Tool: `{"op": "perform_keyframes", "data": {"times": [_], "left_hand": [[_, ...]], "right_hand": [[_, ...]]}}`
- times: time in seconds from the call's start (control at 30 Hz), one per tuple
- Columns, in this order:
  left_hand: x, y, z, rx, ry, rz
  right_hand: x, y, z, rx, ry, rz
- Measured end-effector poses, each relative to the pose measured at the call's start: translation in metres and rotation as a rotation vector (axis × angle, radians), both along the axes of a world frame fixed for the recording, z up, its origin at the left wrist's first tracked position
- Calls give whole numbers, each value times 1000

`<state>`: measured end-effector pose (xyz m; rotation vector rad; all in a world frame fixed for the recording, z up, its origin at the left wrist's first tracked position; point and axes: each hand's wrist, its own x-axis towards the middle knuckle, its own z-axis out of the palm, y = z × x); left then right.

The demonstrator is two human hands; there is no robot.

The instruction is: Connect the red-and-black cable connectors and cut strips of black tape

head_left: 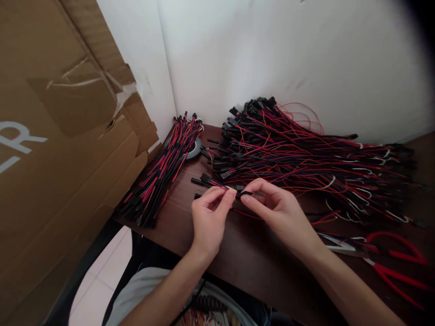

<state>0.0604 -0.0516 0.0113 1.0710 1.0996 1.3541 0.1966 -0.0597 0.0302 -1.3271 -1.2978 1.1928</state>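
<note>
My left hand (pixel 209 213) and my right hand (pixel 275 210) meet over the dark wooden table (pixel 244 253), both pinched on a thin red-and-black wire cable (pixel 212 182) with black connectors. The cable's connector end pokes out to the left of my left fingers. A large loose heap of the same wires (pixel 306 158) lies just behind my hands. A tidier bundle of wires (pixel 163 170) lies at the left, running diagonally toward the table's near edge.
Red-handled scissors (pixel 390 260) lie on the table at the right, near my right forearm. A roll of black tape (pixel 195 148) sits under the far end of the left bundle. A large cardboard sheet (pixel 57 149) leans at the left. White walls close the corner behind.
</note>
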Motion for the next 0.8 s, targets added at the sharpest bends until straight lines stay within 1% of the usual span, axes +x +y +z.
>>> {"op": "perform_keyframes", "data": {"times": [0.17,0.33,0.63,0.73,0.8], "left_hand": [[-1,-1,-1,51,21,-14],[-2,-1,-1,63,39,-24],[-1,-1,-1,58,11,-27],[0,0,-1,30,-27,-26],[0,1,-2,-28,-98,-20]], "right_hand": [[0,0,0,60,-36,-6],[1,0,-1,101,-82,-27],[1,2,-2,83,-94,-48],[0,1,-2,74,-73,-55],[-2,-1,-1,95,-11,-83]]}}
